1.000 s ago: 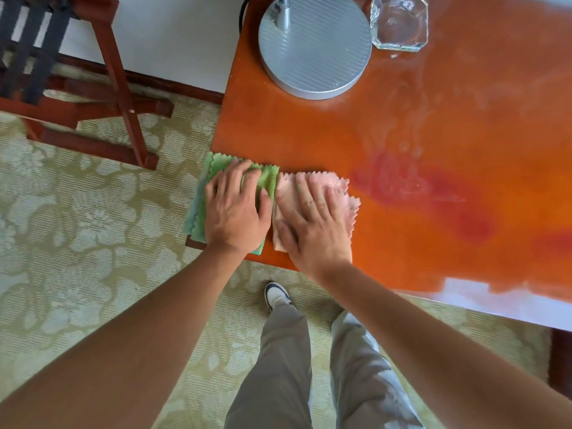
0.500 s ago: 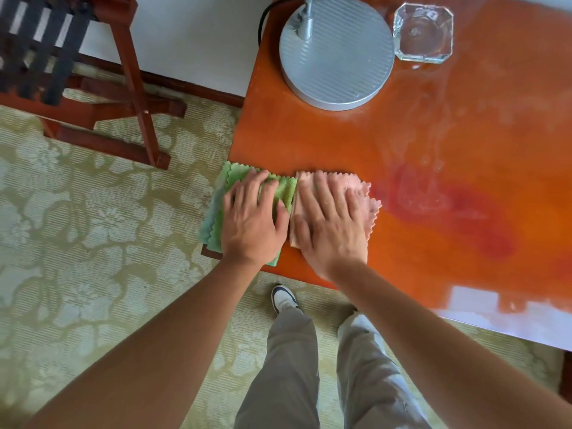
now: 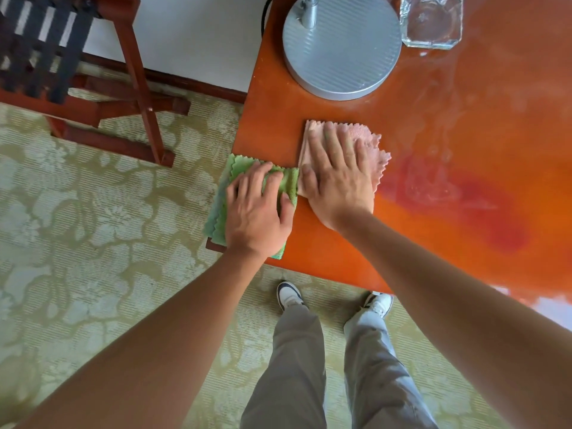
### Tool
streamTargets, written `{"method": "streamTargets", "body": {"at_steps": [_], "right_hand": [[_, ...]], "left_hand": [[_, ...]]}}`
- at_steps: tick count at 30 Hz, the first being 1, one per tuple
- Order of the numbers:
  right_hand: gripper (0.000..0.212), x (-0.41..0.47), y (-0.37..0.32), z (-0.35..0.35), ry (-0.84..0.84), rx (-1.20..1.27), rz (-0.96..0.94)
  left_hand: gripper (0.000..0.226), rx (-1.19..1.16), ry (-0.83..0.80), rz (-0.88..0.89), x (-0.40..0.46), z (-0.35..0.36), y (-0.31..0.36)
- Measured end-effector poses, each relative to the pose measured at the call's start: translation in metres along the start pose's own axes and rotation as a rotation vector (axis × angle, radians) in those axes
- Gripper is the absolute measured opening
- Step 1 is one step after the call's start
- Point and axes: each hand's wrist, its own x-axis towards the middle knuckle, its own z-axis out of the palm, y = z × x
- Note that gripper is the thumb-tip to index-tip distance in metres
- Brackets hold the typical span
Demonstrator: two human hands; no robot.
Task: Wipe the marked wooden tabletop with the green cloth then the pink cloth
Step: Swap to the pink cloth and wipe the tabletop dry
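Head view, looking down past two bare forearms that reach forward over the near left corner of a glossy orange-brown tabletop (image 3: 340, 243). The left hand (image 3: 255, 209) lies palm down on the green cloth (image 3: 230, 178), its fingers slightly bent and bunching the fabric a little, thumb out to the right. That cloth sits at the table's left edge, its zigzag border hanging partly over the side. The right hand (image 3: 335, 178) presses flat on the pink cloth (image 3: 368, 144), fingers straight, spread and pointing away from the body. The pink cloth lies further onto the table than the green one, and the two cloths meet near the right thumb. The hands are close side by side, the right one set a little farther forward.

To the right of the pink cloth the wood shows a darker reddish patch (image 3: 470, 199) with pale smears above it. At the far edge stand a round ribbed metal lamp base (image 3: 343, 48) and, just right of it, a clear glass ashtray (image 3: 431, 21). On the patterned carpet (image 3: 93, 274) to the left is a wooden folding stand (image 3: 136, 97) with dark straps. Below, grey trousers (image 3: 297, 366) and two white shoes (image 3: 289, 294) are visible.
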Motion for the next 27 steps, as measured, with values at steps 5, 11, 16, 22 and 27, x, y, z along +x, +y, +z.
{"method": "streamTargets", "body": {"at_steps": [5,11,16,22,27], "right_hand": [[0.062,-0.070,-0.001,0.009,-0.031,0.013,-0.053],[0.061,-0.111,0.024,0.008,-0.042,0.006,-0.055],[0.060,-0.135,0.061,0.005,-0.014,-0.006,0.042],[0.060,-0.145,0.073,0.001,-0.008,0.000,0.084],[0.060,-0.141,0.074,0.001,-0.024,0.027,0.101]], "left_hand": [[0.035,0.010,-0.007,-0.018,-0.001,-0.002,0.000],[0.038,0.078,-0.134,-0.028,0.003,-0.008,0.007],[0.035,0.079,-0.184,-0.050,0.007,-0.013,0.025],[0.039,-0.094,-0.202,0.169,0.012,-0.004,0.082],[0.058,-0.003,-0.378,0.205,0.022,0.017,0.110]]}}
